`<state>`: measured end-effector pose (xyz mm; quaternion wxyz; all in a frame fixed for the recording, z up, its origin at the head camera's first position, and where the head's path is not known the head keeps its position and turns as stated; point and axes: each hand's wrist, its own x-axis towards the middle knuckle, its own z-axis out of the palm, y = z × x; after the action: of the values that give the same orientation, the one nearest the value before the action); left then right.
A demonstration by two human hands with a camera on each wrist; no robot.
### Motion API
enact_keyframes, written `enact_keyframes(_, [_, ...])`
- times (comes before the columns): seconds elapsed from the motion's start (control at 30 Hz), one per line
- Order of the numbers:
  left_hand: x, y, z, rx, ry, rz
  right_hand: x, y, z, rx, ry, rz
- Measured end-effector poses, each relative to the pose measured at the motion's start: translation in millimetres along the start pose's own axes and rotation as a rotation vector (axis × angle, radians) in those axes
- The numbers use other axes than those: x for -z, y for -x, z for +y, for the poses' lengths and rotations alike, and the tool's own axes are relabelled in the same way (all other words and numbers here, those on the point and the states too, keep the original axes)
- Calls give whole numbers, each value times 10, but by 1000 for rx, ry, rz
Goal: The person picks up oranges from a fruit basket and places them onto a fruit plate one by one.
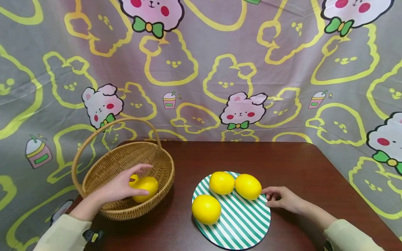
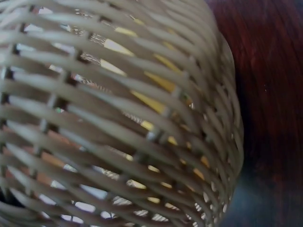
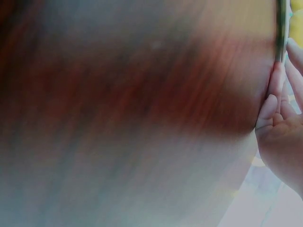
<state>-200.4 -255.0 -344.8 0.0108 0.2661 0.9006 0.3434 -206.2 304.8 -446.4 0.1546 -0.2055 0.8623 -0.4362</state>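
Observation:
My left hand [image 1: 124, 184] reaches into a wicker basket [image 1: 169, 170], thumb and fingers spread apart. Its thumb overlaps the front of a lemon [image 1: 150, 184] lying in the basket; another lemon [image 1: 133, 178] shows partly behind, between thumb and fingers. The left wrist view holds mostly the basket's weave [image 2: 118, 123], with yellow showing through the gaps. At the right, my right hand [image 1: 287, 199] holds the rim of a round green-and-white striped plate [image 1: 242, 223] between fingertips and thumb. Three lemons sit on the plate: back left [image 1: 221, 183], back right [image 1: 248, 187] and front left [image 1: 206, 209].
The basket's tall arched handle [image 1: 125, 120] rises above its left and back sides. Both basket and plate stand on a dark brown wooden table [image 1: 282, 160]. A patterned cloth [image 1: 201, 97] with cartoon bunnies hangs behind and along the sides.

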Motion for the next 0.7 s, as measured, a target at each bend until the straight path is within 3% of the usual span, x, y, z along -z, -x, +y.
enact_keyframes(0.33, [-6, -16, -180, -4, 25, -65, -15, 9, -18, 1, -22, 5])
enact_keyframes(0.7, [-34, -37, -252, -49, -115, -74, 7, 10, -32, 19, -6, -1])
